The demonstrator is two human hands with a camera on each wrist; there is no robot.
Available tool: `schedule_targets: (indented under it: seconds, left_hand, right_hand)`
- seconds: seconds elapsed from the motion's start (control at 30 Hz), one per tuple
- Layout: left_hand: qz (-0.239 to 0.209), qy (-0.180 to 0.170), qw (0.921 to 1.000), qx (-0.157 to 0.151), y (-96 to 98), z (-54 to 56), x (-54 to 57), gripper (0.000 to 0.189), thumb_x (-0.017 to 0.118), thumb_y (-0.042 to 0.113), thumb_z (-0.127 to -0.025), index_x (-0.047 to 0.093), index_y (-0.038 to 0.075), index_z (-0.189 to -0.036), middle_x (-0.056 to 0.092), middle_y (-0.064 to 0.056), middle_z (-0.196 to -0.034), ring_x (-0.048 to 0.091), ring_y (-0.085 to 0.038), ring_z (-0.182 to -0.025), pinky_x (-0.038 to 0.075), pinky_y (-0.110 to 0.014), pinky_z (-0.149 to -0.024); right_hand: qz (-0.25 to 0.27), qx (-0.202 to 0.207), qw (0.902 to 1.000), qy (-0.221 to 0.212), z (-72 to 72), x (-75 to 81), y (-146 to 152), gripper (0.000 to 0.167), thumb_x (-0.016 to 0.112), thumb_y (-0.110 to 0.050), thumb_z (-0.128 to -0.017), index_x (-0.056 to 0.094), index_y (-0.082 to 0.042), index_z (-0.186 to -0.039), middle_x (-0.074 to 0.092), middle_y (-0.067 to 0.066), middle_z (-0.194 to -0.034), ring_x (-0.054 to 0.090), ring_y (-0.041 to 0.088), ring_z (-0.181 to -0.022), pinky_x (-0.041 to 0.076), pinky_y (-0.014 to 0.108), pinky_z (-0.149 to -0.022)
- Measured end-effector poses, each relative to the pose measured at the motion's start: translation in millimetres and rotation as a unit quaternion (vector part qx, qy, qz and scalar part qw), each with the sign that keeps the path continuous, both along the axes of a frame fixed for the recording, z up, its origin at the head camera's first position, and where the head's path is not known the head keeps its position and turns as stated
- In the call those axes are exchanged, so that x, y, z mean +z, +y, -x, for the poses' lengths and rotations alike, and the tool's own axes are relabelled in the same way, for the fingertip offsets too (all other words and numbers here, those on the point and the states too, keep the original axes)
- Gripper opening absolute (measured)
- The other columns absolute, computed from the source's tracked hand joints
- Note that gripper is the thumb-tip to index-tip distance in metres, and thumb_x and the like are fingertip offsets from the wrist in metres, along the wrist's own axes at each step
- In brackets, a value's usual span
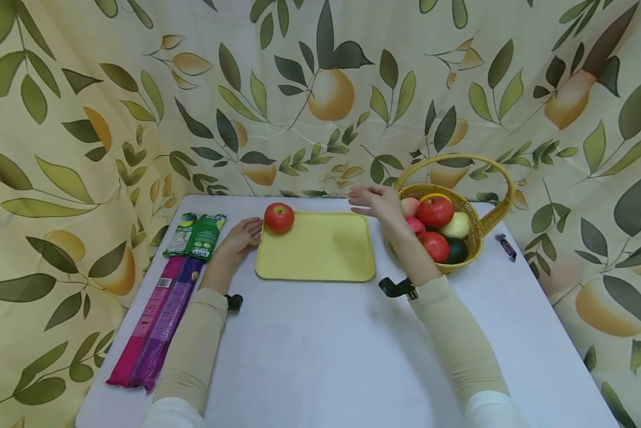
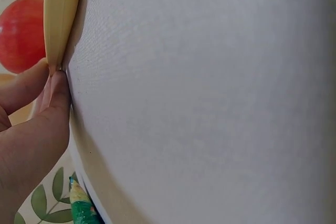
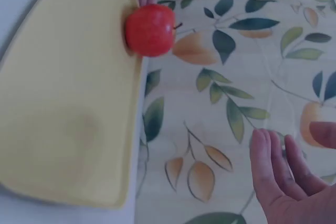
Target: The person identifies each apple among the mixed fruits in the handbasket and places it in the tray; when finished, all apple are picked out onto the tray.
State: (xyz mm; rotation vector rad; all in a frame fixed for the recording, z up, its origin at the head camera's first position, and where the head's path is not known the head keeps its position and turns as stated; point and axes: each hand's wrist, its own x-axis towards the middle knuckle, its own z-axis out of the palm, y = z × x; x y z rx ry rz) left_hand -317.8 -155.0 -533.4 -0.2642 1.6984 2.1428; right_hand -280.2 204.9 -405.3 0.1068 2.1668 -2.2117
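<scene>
A red apple (image 1: 279,217) sits in the far left corner of a yellow tray (image 1: 320,255). My left hand (image 1: 242,235) is at the tray's left edge, beside the apple. In the left wrist view, its thumb and fingers pinch the rim of the tray (image 2: 63,14). Above the table, between the tray and a wicker basket (image 1: 472,229), my right hand (image 1: 376,203) is raised. Its fingers are spread loosely with nothing in them, as the right wrist view of the hand (image 3: 294,182) also shows. The right forearm partly covers the basket's left side.
Several fruits and vegetables fill the basket, among them a tomato (image 1: 435,211) and a dark green one (image 1: 455,251). A small purple-wrapped item (image 1: 506,247) lies right of it. On the left lie a green packet (image 1: 197,235) and a long pink-purple packet (image 1: 157,324). A patterned curtain (image 1: 299,119) hangs behind.
</scene>
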Motion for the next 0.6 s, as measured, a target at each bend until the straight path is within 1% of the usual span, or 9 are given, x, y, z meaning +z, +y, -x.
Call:
schedule_targets:
  seconds: [0.1, 0.2, 0.3, 0.37, 0.43, 0.53, 0.6]
  left_hand:
    - [-0.003, -0.002, 1.0000, 0.006, -0.3, 0.6, 3.9, 0.086, 0.044, -0.032, -0.088, 0.023, 0.002, -0.164, 0.030, -0.017, -0.169, 0.032, -0.025, -0.155, 0.033, -0.036, -0.123]
    - [0.002, 0.000, 1.0000, 0.003, 0.3, 1.2, 5.5, 0.087, 0.045, -0.032, -0.087, 0.023, 0.002, -0.164, 0.030, -0.017, -0.169, 0.031, -0.025, -0.155, 0.033, -0.036, -0.123]
    - [-0.001, -0.001, 1.0000, 0.002, 0.6, 1.7, 4.7, 0.087, 0.045, -0.032, -0.087, 0.023, 0.002, -0.164, 0.030, -0.017, -0.169, 0.031, -0.025, -0.155, 0.032, -0.036, -0.124]
    - [-0.005, -0.001, 1.0000, 0.002, 0.5, 1.9, 3.0, 0.087, 0.044, -0.033, -0.087, 0.023, 0.002, -0.164, 0.029, -0.017, -0.169, 0.030, -0.025, -0.155, 0.031, -0.036, -0.124]
    - [-0.004, 0.001, 1.0000, 0.001, 0.3, 2.3, 0.7, 0.087, 0.044, -0.033, -0.087, 0.022, 0.002, -0.164, 0.029, -0.017, -0.169, 0.030, -0.025, -0.156, 0.031, -0.036, -0.124]
    - [0.000, 0.004, 1.0000, 0.001, 0.2, 2.5, -2.5, 0.087, 0.044, -0.032, -0.088, 0.021, 0.002, -0.164, 0.028, -0.016, -0.170, 0.030, -0.025, -0.156, 0.031, -0.035, -0.124]
    - [0.003, 0.005, 1.0000, 0.001, 0.4, 2.4, -4.4, 0.087, 0.044, -0.031, -0.088, 0.021, 0.003, -0.164, 0.028, -0.016, -0.170, 0.030, -0.025, -0.156, 0.031, -0.035, -0.124]
  right_hand:
    - [-0.028, -0.005, 0.9995, 0.011, -4.4, 9.8, 13.4, 0.039, 0.068, -0.023, -0.103, 0.067, 0.004, -0.130, 0.075, 0.016, -0.118, 0.070, 0.038, -0.116, 0.059, 0.044, -0.094]
    - [-0.052, -0.013, 0.9984, 0.017, -10.2, 15.2, 28.9, 0.047, 0.069, -0.030, -0.102, 0.065, 0.003, -0.135, 0.073, 0.018, -0.124, 0.070, 0.036, -0.117, 0.059, 0.042, -0.094]
    - [-0.056, -0.023, 0.9980, 0.019, -16.0, 16.6, 43.6, 0.048, 0.071, -0.032, -0.100, 0.065, 0.002, -0.134, 0.072, 0.019, -0.126, 0.071, 0.033, -0.116, 0.060, 0.038, -0.091]
    - [-0.050, -0.025, 0.9983, 0.017, -19.9, 16.7, 53.2, 0.048, 0.073, -0.031, -0.099, 0.065, 0.002, -0.133, 0.072, 0.019, -0.126, 0.071, 0.032, -0.115, 0.060, 0.038, -0.092]
    - [-0.050, -0.028, 0.9983, 0.013, -24.1, 17.2, 62.2, 0.047, 0.073, -0.030, -0.099, 0.065, 0.002, -0.133, 0.073, 0.017, -0.124, 0.073, 0.028, -0.112, 0.059, 0.039, -0.094]
    - [-0.054, -0.034, 0.9979, 0.014, -30.1, 18.4, 75.4, 0.049, 0.074, -0.030, -0.098, 0.065, 0.003, -0.133, 0.076, 0.012, -0.119, 0.076, 0.020, -0.104, 0.059, 0.040, -0.095]
    - [-0.057, -0.040, 0.9974, 0.018, -33.3, 18.9, 83.9, 0.048, 0.075, -0.029, -0.098, 0.066, 0.004, -0.132, 0.078, 0.008, -0.113, 0.077, 0.016, -0.097, 0.061, 0.037, -0.092]
